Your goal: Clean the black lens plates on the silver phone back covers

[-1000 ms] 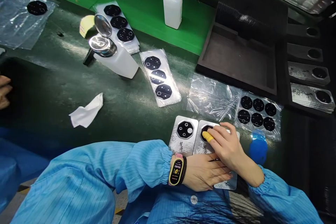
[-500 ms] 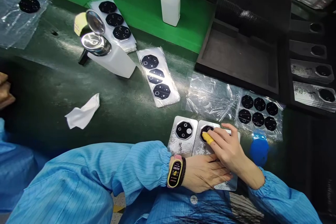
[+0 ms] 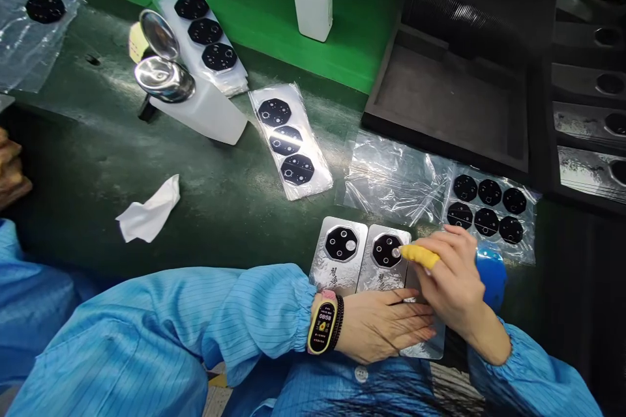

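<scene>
My left hand (image 3: 384, 326), fingers stretched out, lies flat across the lower part of several silver phone-back panels. The left panel (image 3: 332, 273) and the middle panel (image 3: 386, 280) each carry a black octagonal camera plate near the top. A further panel (image 3: 423, 350) on the right is mostly hidden under my hands. My right hand (image 3: 450, 273) hovers over that side. Its index finger, in a yellow finger cot (image 3: 419, 256), reaches to the right edge of the middle panel's octagonal plate (image 3: 386, 251). The other fingers are loosely bent, and I see nothing held between them.
Beyond my hands lie clear film (image 3: 391, 176), sheets of black octagonal stickers (image 3: 310, 176) and a black tray (image 3: 454, 98). A tilted white bottle (image 3: 205, 111), an upright bottle (image 3: 313, 3) and a white wipe (image 3: 149, 212) are farther off. Another person's hand (image 3: 12, 169) shows at left.
My right hand has shifted right, its yellow-covered finger sliding from the middle of the octagonal plate to its edge. The left hand stays in place. The other person's hand shows more.
</scene>
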`<move>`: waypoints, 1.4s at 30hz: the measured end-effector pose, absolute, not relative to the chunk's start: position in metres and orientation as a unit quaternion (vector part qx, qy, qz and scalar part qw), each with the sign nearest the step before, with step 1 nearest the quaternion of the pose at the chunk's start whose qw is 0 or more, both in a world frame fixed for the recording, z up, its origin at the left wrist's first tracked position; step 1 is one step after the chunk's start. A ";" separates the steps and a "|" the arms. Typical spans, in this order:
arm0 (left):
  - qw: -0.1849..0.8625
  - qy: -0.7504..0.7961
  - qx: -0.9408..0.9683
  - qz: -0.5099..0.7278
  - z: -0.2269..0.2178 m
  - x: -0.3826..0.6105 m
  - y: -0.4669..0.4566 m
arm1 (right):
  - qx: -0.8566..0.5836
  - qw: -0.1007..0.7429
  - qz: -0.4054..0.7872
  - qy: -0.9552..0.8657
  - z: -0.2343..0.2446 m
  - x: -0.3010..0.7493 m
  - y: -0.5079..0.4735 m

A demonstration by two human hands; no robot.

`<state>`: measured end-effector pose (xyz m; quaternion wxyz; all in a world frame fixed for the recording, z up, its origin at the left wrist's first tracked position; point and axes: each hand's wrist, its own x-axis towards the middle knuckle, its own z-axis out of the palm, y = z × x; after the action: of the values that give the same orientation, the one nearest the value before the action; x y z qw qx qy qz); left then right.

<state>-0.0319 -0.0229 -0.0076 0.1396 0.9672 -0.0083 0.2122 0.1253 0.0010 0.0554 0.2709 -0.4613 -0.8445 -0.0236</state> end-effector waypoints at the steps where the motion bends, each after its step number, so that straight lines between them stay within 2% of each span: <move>1: 0.138 -0.007 0.969 0.207 -0.007 -0.033 -0.023 | -0.473 0.282 -0.016 -0.834 0.057 0.129 -0.001; 11: 0.127 0.002 0.970 0.208 -0.003 -0.038 -0.024 | -0.487 0.293 0.012 -0.823 0.048 0.131 -0.014; 25: 0.134 -0.002 0.971 0.199 0.008 -0.035 -0.019 | -0.390 0.193 -0.027 -0.900 0.048 0.124 -0.015; 32: 0.097 -0.004 0.977 0.191 0.010 -0.034 -0.018 | -0.365 0.189 -0.021 -0.911 0.052 0.125 -0.013; 42: 0.148 0.012 0.965 0.216 0.003 -0.031 -0.022 | -0.381 0.180 -0.045 -0.906 0.050 0.121 -0.016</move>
<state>-0.0307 -0.0219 0.0027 0.1484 0.9650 0.0117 0.2158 0.1213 -0.0163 0.0499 0.1797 -0.3809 -0.9059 -0.0449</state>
